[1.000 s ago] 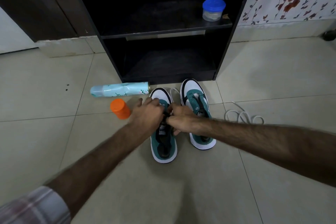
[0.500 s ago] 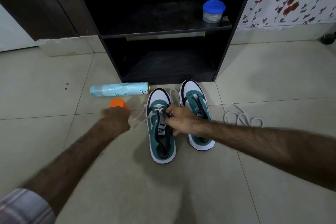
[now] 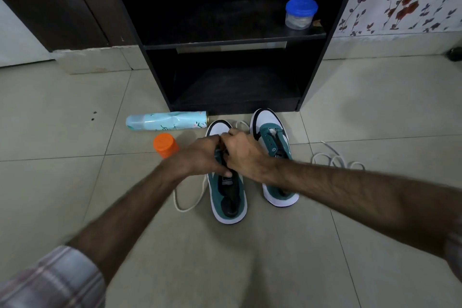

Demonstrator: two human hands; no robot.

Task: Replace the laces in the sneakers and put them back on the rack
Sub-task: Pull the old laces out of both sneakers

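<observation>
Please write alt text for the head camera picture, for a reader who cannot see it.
Both hands, left hand and right hand, work a white lace at the left sneaker on a tiled floor. The right sneaker, a loose lace and a dark rack are nearby.

Dim, soft indoor light; wide-angle bending at edges, near sleeve [image 3: 50, 280] blurred.

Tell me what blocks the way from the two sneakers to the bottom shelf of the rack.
Nothing visible does. Both the left sneaker and right sneaker sit on the floor with toes toward the rack's bottom shelf, which looks bare. The spray can lies off to the left.
</observation>
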